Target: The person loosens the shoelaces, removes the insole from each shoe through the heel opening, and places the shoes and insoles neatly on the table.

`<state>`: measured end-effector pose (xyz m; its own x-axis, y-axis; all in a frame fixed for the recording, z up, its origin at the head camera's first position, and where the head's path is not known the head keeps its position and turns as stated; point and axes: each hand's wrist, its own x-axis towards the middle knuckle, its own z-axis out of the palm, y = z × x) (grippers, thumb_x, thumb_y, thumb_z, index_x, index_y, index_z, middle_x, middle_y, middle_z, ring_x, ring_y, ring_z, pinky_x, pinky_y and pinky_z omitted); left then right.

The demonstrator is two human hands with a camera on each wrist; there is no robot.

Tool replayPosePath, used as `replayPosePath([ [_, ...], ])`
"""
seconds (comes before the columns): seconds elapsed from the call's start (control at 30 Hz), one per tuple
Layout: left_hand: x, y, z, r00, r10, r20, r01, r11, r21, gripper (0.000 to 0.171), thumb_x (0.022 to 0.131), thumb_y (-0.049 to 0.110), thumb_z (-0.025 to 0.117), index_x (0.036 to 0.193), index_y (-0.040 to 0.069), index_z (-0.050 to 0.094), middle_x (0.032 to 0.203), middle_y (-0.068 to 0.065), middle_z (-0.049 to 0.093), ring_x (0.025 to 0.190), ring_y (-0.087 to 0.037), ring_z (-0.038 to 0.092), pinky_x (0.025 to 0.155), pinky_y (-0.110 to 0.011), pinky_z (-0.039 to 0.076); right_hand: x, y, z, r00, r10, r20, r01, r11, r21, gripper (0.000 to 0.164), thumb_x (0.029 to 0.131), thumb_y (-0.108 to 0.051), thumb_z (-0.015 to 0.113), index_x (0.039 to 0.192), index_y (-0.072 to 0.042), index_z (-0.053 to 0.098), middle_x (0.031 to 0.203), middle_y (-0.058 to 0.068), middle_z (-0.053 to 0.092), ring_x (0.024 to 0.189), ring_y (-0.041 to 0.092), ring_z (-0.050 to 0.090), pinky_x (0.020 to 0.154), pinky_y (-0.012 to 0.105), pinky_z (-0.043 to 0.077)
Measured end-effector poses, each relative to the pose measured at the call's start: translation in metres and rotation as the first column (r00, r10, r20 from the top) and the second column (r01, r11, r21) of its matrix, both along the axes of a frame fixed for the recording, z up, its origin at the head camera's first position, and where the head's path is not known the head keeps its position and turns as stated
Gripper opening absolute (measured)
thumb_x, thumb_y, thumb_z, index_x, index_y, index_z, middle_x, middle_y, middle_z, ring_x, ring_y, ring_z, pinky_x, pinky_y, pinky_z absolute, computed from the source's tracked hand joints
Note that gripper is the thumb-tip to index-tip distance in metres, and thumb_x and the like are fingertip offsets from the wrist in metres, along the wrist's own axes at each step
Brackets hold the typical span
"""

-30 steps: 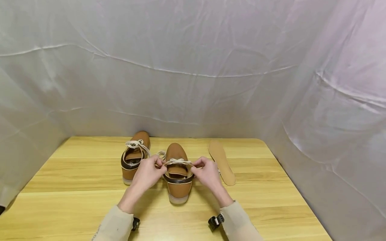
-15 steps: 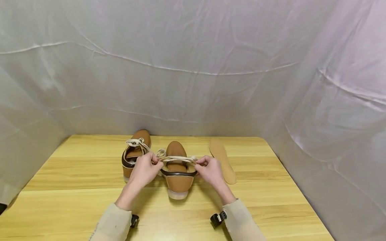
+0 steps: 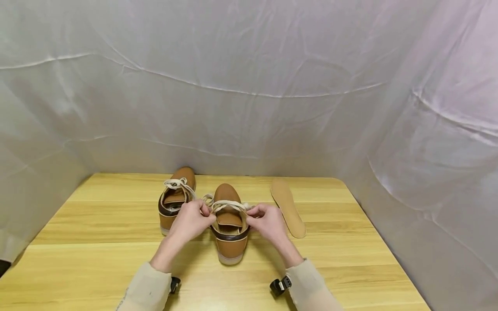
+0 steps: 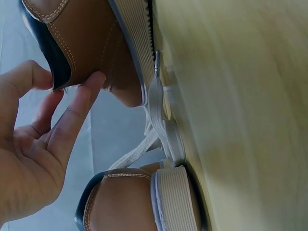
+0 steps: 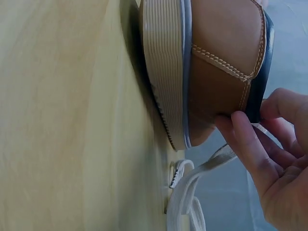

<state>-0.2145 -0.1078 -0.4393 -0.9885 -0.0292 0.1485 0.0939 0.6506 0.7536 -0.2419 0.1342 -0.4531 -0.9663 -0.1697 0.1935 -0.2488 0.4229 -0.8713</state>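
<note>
A brown shoe point(image 3: 231, 248) with a dark collar stands mid-table in the head view, heel toward me. My left hand point(image 3: 191, 219) pinches the left edge of its opening near the lace holes. On the opposite edge, my right hand point(image 3: 268, 221) pinches in the same way. Cream laces point(image 3: 226, 203) bow loosely across the tongue between the hands. In the left wrist view, the thumb is at the collar and fingertips point(image 4: 97, 79) press the outer side. The right wrist view has fingertips point(image 5: 239, 118) against the other side, with a loose lace point(image 5: 185, 192) hanging beyond.
To the left stands a second brown shoe point(image 3: 184, 174), its cream laces tied in a bow. A tan insole point(image 3: 288, 208) lies flat to the right of my right hand. Grey cloth point(image 3: 249, 129) hangs around the back and sides of the wooden table point(image 3: 342, 259).
The hands spread apart, widening the shoe's opening and pulling the laces straight, then came closer together again. The opening has narrowed and the laces now bow upward.
</note>
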Motion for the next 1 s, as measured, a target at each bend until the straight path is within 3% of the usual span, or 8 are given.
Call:
replayPosePath([
  [0.2, 0.000, 0.003, 0.001, 1.000, -0.016, -0.016, 0.016, 0.999, -0.030, 0.010, 0.081, 0.011, 0.076, 0.078, 0.013, 0.066, 0.092, -0.002, 0.076, 0.073, -0.014, 0.063, 0.066, -0.030, 0.052, 0.006, -0.007, 0.002, 0.998, 0.003, -0.056, 0.001, 0.997, 0.076, 0.009, 0.081, -0.003, 0.082, 0.088, -0.007, 0.083, 0.090, 0.004, 0.079, 0.074, 0.010, 0.071, 0.063, 0.023, 0.060],
  [0.47, 0.000, 0.003, 0.005, 0.998, -0.056, -0.005, 0.056, 0.998, -0.038, 0.012, 0.087, 0.014, 0.078, 0.081, 0.013, 0.068, 0.092, -0.003, 0.075, 0.070, -0.014, 0.060, 0.064, -0.030, 0.050, 0.009, -0.012, 0.004, 0.995, 0.016, -0.100, 0.001, 0.986, 0.167, 0.014, 0.079, -0.008, 0.082, 0.093, -0.010, 0.081, 0.092, 0.003, 0.079, 0.079, 0.018, 0.073, 0.067, 0.024, 0.060],
  [0.57, 0.000, 0.001, 0.005, 0.997, -0.078, 0.016, 0.078, 0.997, -0.019, 0.012, 0.089, 0.018, 0.078, 0.084, 0.014, 0.069, 0.099, -0.006, 0.076, 0.069, -0.013, 0.059, 0.063, -0.031, 0.049, 0.007, -0.009, 0.005, 0.998, 0.017, -0.061, -0.008, 0.989, 0.146, 0.015, 0.079, -0.005, 0.080, 0.093, -0.008, 0.080, 0.094, 0.004, 0.079, 0.079, 0.018, 0.072, 0.067, 0.025, 0.060],
  [0.8, 0.000, -0.006, 0.007, 0.980, -0.196, 0.039, 0.196, 0.981, 0.013, 0.014, 0.092, 0.028, 0.080, 0.090, 0.017, 0.072, 0.084, 0.005, 0.072, 0.073, -0.009, 0.066, 0.068, -0.032, 0.053, 0.000, 0.006, 0.009, 0.998, 0.061, 0.014, -0.062, 0.995, 0.074, 0.016, 0.079, 0.003, 0.075, 0.092, -0.004, 0.079, 0.090, 0.008, 0.077, 0.072, 0.016, 0.070, 0.056, 0.024, 0.057],
  [1.0, 0.000, -0.011, 0.009, 0.959, -0.283, -0.006, 0.283, 0.959, 0.017, 0.014, 0.092, 0.023, 0.080, 0.098, 0.012, 0.072, 0.103, 0.000, 0.076, 0.093, -0.017, 0.071, 0.083, -0.041, 0.058, -0.009, 0.029, 0.014, 0.988, 0.129, 0.090, -0.136, 0.987, 0.080, 0.016, 0.077, 0.004, 0.072, 0.091, -0.002, 0.077, 0.089, 0.008, 0.076, 0.065, 0.011, 0.063, 0.053, 0.021, 0.053],
])
